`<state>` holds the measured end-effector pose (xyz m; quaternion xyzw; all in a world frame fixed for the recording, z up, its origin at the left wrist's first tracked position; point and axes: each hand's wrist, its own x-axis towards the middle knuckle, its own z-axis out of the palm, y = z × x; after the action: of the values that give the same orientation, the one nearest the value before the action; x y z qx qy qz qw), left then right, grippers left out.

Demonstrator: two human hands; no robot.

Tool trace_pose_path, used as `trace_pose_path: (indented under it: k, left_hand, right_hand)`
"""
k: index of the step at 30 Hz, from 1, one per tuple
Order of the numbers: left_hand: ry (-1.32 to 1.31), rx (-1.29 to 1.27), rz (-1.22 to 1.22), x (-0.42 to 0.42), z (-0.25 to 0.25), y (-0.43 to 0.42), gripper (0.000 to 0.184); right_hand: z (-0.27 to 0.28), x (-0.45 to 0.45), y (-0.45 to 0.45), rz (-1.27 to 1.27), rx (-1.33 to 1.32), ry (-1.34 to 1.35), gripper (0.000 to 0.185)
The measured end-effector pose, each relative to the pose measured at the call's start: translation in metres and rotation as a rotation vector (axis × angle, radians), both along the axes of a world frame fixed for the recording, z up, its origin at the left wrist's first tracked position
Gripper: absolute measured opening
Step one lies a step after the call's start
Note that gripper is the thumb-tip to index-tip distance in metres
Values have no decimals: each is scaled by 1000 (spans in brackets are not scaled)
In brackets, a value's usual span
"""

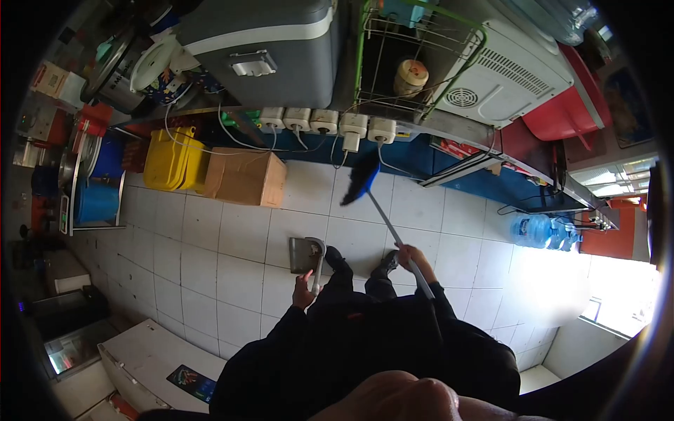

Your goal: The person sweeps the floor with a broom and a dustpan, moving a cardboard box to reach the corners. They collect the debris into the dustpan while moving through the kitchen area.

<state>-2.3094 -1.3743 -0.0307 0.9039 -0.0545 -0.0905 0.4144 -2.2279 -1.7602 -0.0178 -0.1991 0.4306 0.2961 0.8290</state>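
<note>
My right hand [409, 258] is wrapped round the grey stick of a broom [387, 223]. The broom's blue head with dark bristles [362, 180] is out ahead, near the foot of the shelving. My left hand [304, 290] is at the long curved handle of a grey dustpan [300, 255], with its fingers closed about the lower end. The dustpan lies close to the tiled floor, left of my dark shoes [338, 258]. A little light brown debris shows inside it, too small to name.
A cardboard box [242, 177] and a yellow bin [173, 160] stand ahead to the left. Several power sockets [324, 121] with hanging cables line the shelf edge. Big water bottles [540, 231] sit at the right, and a white chest [158, 361] stands behind left.
</note>
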Motion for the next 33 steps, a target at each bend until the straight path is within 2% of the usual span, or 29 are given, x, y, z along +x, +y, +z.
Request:
trace_pose_path:
  k: [1,2,3,4,6,7,8,9,10,11,13,17,21,23,25,27,28,30,32,33]
  left_hand:
    - [-62,40,-18,-1,-5,-3,61]
    - [-127,80,-35,2,-8,-7,60]
    - [-37,86,12,4,0,-14,49]
    - [-40,85,6,3,-3,-17,49]
    - [26,58,23,1,-16,-18,30]
    - [27,60,17,3,-14,-19,30]
    - [30,18,-30,6,-11,-19,22]
    - [38,-25,-79,5,-7,-19,15]
    - [42,53,-62,4,-2,-21,11]
    - [43,60,-72,3,-2,-19,11]
    - [41,72,-86,3,4,-17,12]
    - [71,25,-61,3,14,-16,15]
    - [37,-16,-68,3,26,-18,16]
    - [91,-4,-23,4,35,-14,17]
    - [39,17,-2,5,30,-3,15]
    - [-32,54,17,8,26,8,13]
    - [39,120,32,10,27,11,13]
    - [90,55,82,15,34,14,13]
    - [78,-8,59,20,28,27,13]
    - [55,-84,33,22,25,36,13]
  right_hand:
    - [1,-17,-9,-35,84,80,19]
    - [12,-37,-14,107,-1,-292,18]
    - [26,-48,-18,61,1,-175,14]
    - [41,-56,-23,16,7,-57,12]
    - [69,-70,-39,-152,100,-70,16]
    - [59,-78,-52,-245,93,-104,28]
    - [59,-71,-60,-291,167,-184,33]
    - [58,-58,-72,-277,68,-160,36]
    - [62,-39,-77,-331,113,-206,37]
    - [51,-20,-85,-316,64,-244,37]
    - [21,26,-105,-309,195,-370,29]
    - [3,97,-120,-414,261,-347,29]
    - [-18,71,-98,-492,264,-318,30]
    - [-34,39,-99,-540,474,-224,25]
    - [-35,4,-97,-474,347,-215,25]
    - [-17,-25,-101,-421,342,-152,24]
    - [-9,-40,-106,-372,330,-81,23]
    - [-5,-69,-126,-303,447,25,27]
    - [15,-95,-127,-52,187,-149,36]
    - [14,-106,-117,69,-25,-160,32]
